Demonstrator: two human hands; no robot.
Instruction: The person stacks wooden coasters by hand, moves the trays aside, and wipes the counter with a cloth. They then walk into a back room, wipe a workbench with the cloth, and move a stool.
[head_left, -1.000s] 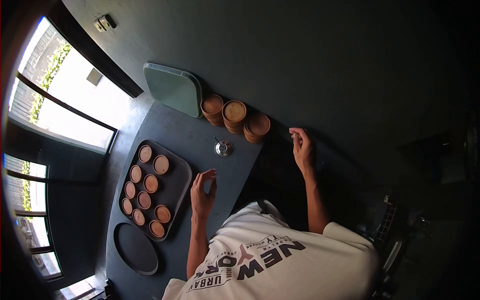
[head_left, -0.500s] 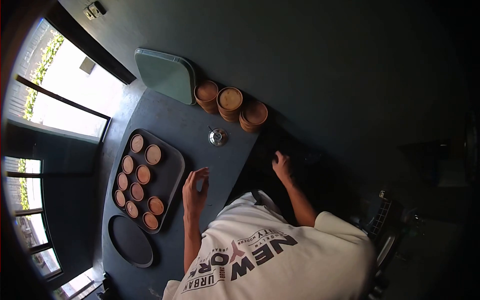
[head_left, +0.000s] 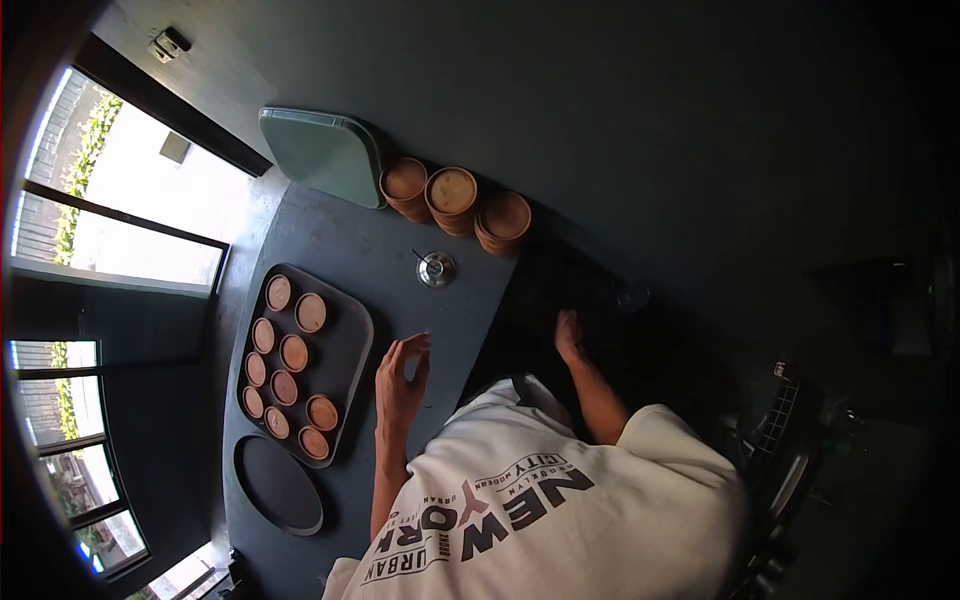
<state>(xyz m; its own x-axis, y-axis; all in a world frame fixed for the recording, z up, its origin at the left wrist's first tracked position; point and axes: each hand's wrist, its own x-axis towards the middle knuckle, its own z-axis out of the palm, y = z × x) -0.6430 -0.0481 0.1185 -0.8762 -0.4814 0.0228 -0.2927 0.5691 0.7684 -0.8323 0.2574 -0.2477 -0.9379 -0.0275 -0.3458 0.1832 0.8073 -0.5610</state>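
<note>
My left hand (head_left: 402, 383) hovers over the dark table, beside the near edge of a black rectangular tray (head_left: 345, 340). Its fingers are bent, with a gap between them and the thumb, and no object shows inside. On the tray sit several round wooden coasters or shallow dishes (head_left: 294, 352). My right hand (head_left: 568, 335) is off the table edge over a dark area, with its fingers blurred and in shadow. Beyond my left hand stands a small shiny metal pot (head_left: 436, 269) with a thin handle or spoon sticking out.
Three stacks of round wooden pieces (head_left: 452, 190) line the wall side of the table. Green-grey trays (head_left: 320, 155) lean beside them. A black oval tray (head_left: 278, 485) lies past the rectangular one. Windows (head_left: 130, 200) are at the left.
The view has shifted slightly, so the trays sit a little further right. My left hand keeps its bent shape over the table. My right hand has turned a little and looks more blurred.
</note>
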